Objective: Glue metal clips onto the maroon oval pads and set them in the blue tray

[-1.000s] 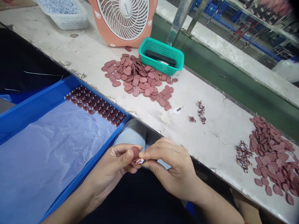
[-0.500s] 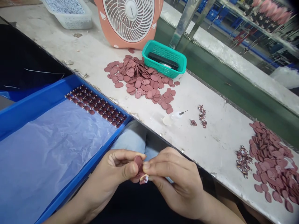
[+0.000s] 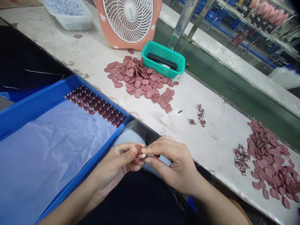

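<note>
1. Scuffed white workbench (image 3: 217, 137) ran diagonally across the view, with blue crates (image 3: 213, 17) and metal racks (image 3: 255, 37) beyond it.
2. Near the far edge stood a pink desk fan (image 3: 127, 22), a white mesh basket (image 3: 69, 15) and a teal plastic basket (image 3: 161, 70) holding a black oblong object (image 3: 161, 61).
3. A loose pile of maroon oval discs (image 3: 138, 81) lay against the teal basket, and a second pile of discs (image 3: 272, 162) lay at the right end of the bench. Beside that second pile sat a small heap of printed pieces (image 3: 241, 159).
4. A few similar bits (image 3: 200, 115) lay mid-bench, just right of a thin needle-like tool (image 3: 181, 111) and a whitish smear (image 3: 167, 118).
5. On the left, a blue tray (image 3: 70, 86) lined with crinkled clear plastic (image 3: 53, 156) held neat rows of maroon pieces (image 3: 96, 104).
6. The left hand (image 3: 112, 167) was curled, its thumb and fingers gripping a maroon oval disc (image 3: 138, 149) upright.
7. The right hand (image 3: 171, 165) was nearly closed, its thumb and forefinger pinching a small printed piece (image 3: 142, 156) against the disc's lower edge.
8. Both hands were above the person's light blue denim lap (image 3: 131, 134), just below the bench edge and right of the tray.
</note>
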Available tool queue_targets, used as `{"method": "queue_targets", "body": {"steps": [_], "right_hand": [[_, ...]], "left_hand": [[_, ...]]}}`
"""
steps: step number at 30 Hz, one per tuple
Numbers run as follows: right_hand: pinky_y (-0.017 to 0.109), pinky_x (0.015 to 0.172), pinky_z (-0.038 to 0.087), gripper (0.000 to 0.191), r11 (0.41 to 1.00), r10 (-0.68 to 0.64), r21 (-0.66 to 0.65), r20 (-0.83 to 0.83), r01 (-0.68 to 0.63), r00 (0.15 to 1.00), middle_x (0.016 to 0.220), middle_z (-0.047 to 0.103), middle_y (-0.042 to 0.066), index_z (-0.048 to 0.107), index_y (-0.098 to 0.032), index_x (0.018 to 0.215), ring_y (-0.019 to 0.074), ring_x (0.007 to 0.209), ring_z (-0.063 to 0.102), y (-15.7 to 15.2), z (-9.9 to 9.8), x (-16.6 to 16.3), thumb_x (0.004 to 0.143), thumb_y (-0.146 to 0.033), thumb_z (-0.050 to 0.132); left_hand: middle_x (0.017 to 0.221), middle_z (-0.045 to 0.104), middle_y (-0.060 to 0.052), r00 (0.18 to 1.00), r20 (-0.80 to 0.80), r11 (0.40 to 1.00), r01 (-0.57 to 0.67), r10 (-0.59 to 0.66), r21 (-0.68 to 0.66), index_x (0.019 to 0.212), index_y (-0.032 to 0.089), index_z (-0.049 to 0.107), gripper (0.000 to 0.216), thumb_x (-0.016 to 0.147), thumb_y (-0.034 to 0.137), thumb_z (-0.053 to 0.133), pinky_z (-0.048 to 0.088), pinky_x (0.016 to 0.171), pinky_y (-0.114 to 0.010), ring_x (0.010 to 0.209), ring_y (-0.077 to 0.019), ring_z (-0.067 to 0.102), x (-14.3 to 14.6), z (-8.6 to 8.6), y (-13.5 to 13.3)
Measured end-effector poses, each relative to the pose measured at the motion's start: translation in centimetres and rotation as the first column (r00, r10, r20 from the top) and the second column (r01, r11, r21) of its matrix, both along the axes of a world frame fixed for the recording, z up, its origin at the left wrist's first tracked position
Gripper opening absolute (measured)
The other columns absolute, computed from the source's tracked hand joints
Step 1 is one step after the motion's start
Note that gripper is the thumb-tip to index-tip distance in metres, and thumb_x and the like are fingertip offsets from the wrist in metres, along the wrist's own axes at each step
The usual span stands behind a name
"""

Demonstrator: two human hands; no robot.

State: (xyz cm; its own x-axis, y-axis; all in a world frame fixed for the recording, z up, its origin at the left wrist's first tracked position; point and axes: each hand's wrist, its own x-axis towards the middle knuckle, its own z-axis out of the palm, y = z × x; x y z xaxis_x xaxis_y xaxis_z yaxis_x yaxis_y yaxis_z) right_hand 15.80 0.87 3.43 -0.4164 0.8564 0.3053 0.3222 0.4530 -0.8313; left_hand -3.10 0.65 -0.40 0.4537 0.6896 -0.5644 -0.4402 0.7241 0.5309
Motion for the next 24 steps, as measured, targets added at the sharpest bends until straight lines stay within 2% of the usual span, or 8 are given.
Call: {"method": "queue_targets", "body": {"steps": [2, 6, 10, 13, 18, 21, 23, 24], "right_hand": [[0.032, 0.079, 0.056, 0.025, 1.000, 0.009, 0.001, 0.022, -0.009, 1.000, 0.091, 0.076, 0.002, 0.068, -0.024, 0.111, 0.0160, 0.080, 0.069, 0.1, 0.3, 0.1, 0.089, -0.012, 0.069], [0.032, 0.083, 0.055, 0.047, 0.999, -0.021, 0.024, -0.005, 0.021, 1.000, 0.105, 0.074, 0.004, 0.061, -0.024, 0.127, 0.0180, 0.088, 0.068, 0.3, 0.5, 0.1, 0.084, -0.026, 0.078], [0.027, 0.073, 0.055, 0.028, 0.999, -0.034, -0.002, -0.034, 0.034, 0.999, 0.096, 0.073, 0.003, 0.068, -0.024, 0.117, 0.0157, 0.085, 0.066, 0.4, -0.1, -0.1, 0.090, -0.023, 0.071], [0.024, 0.064, 0.052, 0.023, 0.999, -0.030, -0.042, -0.025, 0.029, 0.999, 0.090, 0.071, 0.004, 0.071, -0.022, 0.114, 0.0138, 0.078, 0.063, 0.6, -0.7, -0.4, 0.091, -0.021, 0.071], [0.025, 0.067, 0.053, 0.016, 0.999, -0.025, -0.034, -0.042, 0.023, 0.999, 0.082, 0.070, 0.002, 0.073, -0.021, 0.106, 0.0132, 0.075, 0.063, 1.1, -1.1, -1.1, 0.090, -0.019, 0.070], [0.025, 0.067, 0.054, 0.013, 0.995, -0.075, 0.055, -0.068, 0.079, 0.995, 0.080, 0.069, 0.001, 0.073, -0.021, 0.102, 0.0129, 0.071, 0.063, 1.4, -1.5, -1.8, 0.089, -0.019, 0.071], [0.026, 0.065, 0.054, 0.012, 0.964, -0.182, 0.192, -0.041, 0.186, 0.982, 0.080, 0.068, 0.003, 0.072, -0.019, 0.100, 0.0135, 0.070, 0.063, 1.5, -2.0, -2.4, 0.089, -0.018, 0.070], [0.026, 0.064, 0.054, 0.012, 0.929, -0.247, 0.282, -0.017, 0.241, 0.969, 0.080, 0.067, 0.003, 0.071, -0.019, 0.101, 0.0140, 0.070, 0.062, 1.5, -2.3, -2.8, 0.089, -0.016, 0.070]], "left_hand": [[0.067, 0.066, -0.001, 1.000, 0.023, 1.000, 0.012, -0.012, 0.011, 0.078, 0.016, 0.081, 0.033, 0.066, 0.045, 0.089, 0.051, 0.054, -0.015, 0.060, -0.0093, 0.057, 0.0, -0.2, 0.1], [0.072, 0.067, -0.002, 0.998, 0.061, 1.000, -0.002, 0.003, -0.016, 0.082, 0.018, 0.081, 0.028, 0.070, 0.042, 0.087, 0.052, 0.051, -0.014, 0.062, -0.0099, 0.061, -0.3, -0.6, 0.2], [0.073, 0.066, -0.002, 0.996, 0.085, 0.999, -0.004, 0.008, -0.044, 0.078, 0.018, 0.080, 0.032, 0.063, 0.044, 0.091, 0.050, 0.048, -0.012, 0.062, -0.0088, 0.060, -0.7, -0.9, 0.5], [0.069, 0.064, -0.001, 0.996, 0.085, 0.999, 0.024, -0.021, -0.033, 0.078, 0.017, 0.080, 0.034, 0.064, 0.046, 0.090, 0.049, 0.047, -0.011, 0.057, -0.0071, 0.055, -1.0, -1.0, 0.7], [0.070, 0.061, -0.001, 0.995, 0.090, 0.999, 0.042, -0.043, 0.012, 0.085, 0.017, 0.080, 0.041, 0.066, 0.053, 0.086, 0.051, 0.049, -0.012, 0.058, -0.0079, 0.053, -1.4, -1.4, 1.0], [0.083, 0.067, -0.006, 0.997, 0.081, 0.998, 0.011, -0.016, 0.056, 0.097, 0.017, 0.080, 0.053, 0.065, 0.059, 0.083, 0.054, 0.047, -0.016, 0.068, -0.0133, 0.060, -1.7, -1.7, 1.2], [0.095, 0.070, -0.008, 0.996, 0.028, 0.992, -0.089, 0.087, 0.091, 0.104, 0.018, 0.079, 0.060, 0.063, 0.062, 0.083, 0.055, 0.047, -0.018, 0.073, -0.0161, 0.064, -1.8, -2.0, 1.2], [0.097, 0.070, -0.007, 0.987, -0.015, 0.981, -0.157, 0.160, 0.118, 0.102, 0.020, 0.079, 0.057, 0.062, 0.060, 0.085, 0.056, 0.047, -0.019, 0.072, -0.0160, 0.064, -1.8, -2.1, 1.1]]}}
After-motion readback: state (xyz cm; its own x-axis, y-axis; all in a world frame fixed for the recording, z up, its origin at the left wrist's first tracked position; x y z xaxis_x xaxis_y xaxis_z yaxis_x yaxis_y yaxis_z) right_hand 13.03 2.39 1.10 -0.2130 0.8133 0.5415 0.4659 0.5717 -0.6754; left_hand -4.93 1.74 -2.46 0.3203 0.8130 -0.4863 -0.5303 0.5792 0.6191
